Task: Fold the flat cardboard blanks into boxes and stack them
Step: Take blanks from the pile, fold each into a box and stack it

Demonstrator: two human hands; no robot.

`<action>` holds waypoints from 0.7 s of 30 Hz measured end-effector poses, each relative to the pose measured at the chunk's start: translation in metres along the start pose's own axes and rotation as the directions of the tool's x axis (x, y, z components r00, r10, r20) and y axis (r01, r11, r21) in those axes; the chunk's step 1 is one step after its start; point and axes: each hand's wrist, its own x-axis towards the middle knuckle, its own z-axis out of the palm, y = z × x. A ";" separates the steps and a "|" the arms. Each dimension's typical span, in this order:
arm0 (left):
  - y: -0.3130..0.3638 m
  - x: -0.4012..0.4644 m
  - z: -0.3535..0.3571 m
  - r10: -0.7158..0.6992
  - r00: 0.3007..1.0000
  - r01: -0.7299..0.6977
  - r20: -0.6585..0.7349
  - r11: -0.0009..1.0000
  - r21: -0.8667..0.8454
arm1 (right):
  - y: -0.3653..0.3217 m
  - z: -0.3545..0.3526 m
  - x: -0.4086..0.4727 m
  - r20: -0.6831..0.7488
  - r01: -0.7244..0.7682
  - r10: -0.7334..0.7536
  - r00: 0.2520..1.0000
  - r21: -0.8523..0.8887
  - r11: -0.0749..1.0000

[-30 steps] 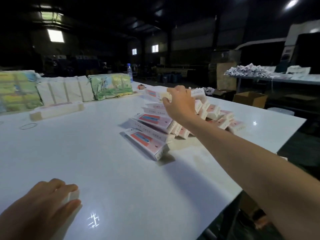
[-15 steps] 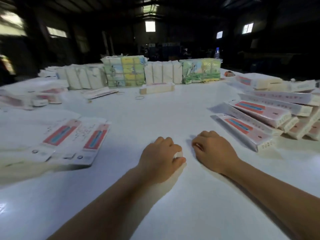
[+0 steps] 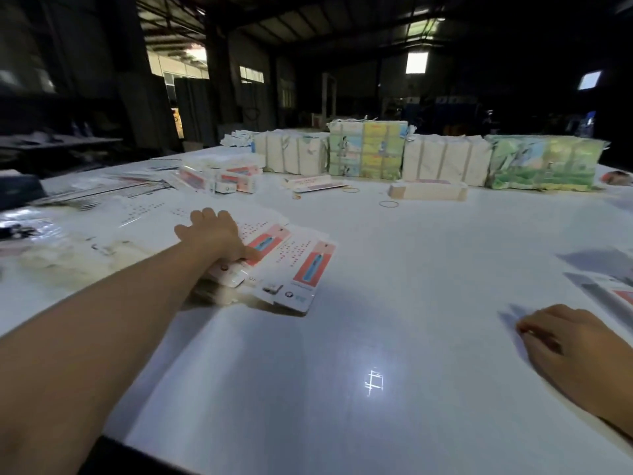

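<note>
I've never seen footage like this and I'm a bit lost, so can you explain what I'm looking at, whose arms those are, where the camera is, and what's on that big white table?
There is no machine here. A person wears a wide-angle camera on the head, so you look down their own arms.

The left hand reaches out and rests on a pile of flat cardboard blanks, white with a red and blue print, thumb at the pile's near edge. The right hand lies loosely curled on the white table and holds nothing.

At the far side stand wrapped bundles, some in colourful paper. In front of them lie a long folded box and rubber bands. More folded boxes sit at far left.
</note>
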 end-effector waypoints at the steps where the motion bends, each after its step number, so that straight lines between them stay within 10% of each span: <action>1: -0.002 0.005 0.000 0.012 1.000 -0.012 -0.002 1.000 -0.023 | 0.004 0.003 0.001 -0.003 0.008 -0.008 1.000 -0.009 1.000; 8: 0.006 0.012 -0.016 0.041 0.999 -0.041 -0.028 0.999 0.006 | -0.002 0.001 0.000 -0.028 0.004 -0.004 1.000 0.010 1.000; 13: 0.048 -0.017 -0.045 0.319 0.944 -0.331 -0.087 0.914 -0.233 | -0.015 -0.007 -0.002 -0.029 -0.023 0.023 0.999 -0.018 1.000; 21: 0.153 -0.138 -0.008 0.850 0.515 -0.483 0.108 0.392 -0.783 | -0.019 -0.020 -0.001 0.002 -0.204 0.212 0.977 0.285 0.936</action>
